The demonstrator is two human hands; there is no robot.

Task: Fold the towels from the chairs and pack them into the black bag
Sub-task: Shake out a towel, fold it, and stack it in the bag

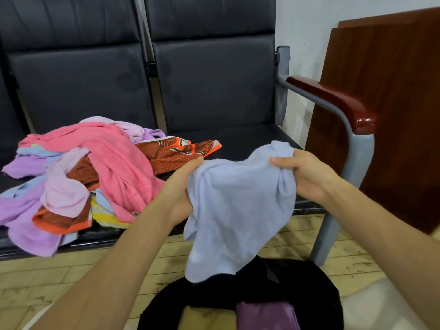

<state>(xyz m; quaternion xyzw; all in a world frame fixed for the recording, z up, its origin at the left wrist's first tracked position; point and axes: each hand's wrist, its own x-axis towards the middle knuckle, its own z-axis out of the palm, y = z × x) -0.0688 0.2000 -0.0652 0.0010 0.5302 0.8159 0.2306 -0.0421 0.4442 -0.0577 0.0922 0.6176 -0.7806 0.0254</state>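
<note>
A heap of unfolded towels [78, 177] is lying on the seat of the left black padded chair [78, 75]. A purple towel [26, 210] is hanging over the front edge of the seat. A pink towel [114, 158] is draping across the top of the heap. A small tag [134, 213] is showing at its lower corner, too small for any writing to be read. A yellow towel [107, 216] is peeking out beneath the pink one. A rust-orange leaf-patterned towel [176, 151] is stretching from the heap towards the right chair's seat [238, 139].

The person's left hand [181, 184] is gripping the left edge of a light blue towel [238, 206], its fingers curling round the bunched cloth. The towel is hanging in the air in front of the right chair, spread loosely between both hands, and its lower corner is dangling just above the black bag [297, 284]. The bag is standing open on the wooden floor [47, 282], with a tan towel [207, 317] and a folded dark purple towel [266, 315] lying side by side inside it.

The right hand [307, 172] is clutching the towel's right edge, its fingers and thumb closing on a gathered wad. Beyond it, a glossy red-brown armrest [333, 101] is capping the grey metal frame, and a dark wooden board [392, 115] is leaning against the white wall.
</note>
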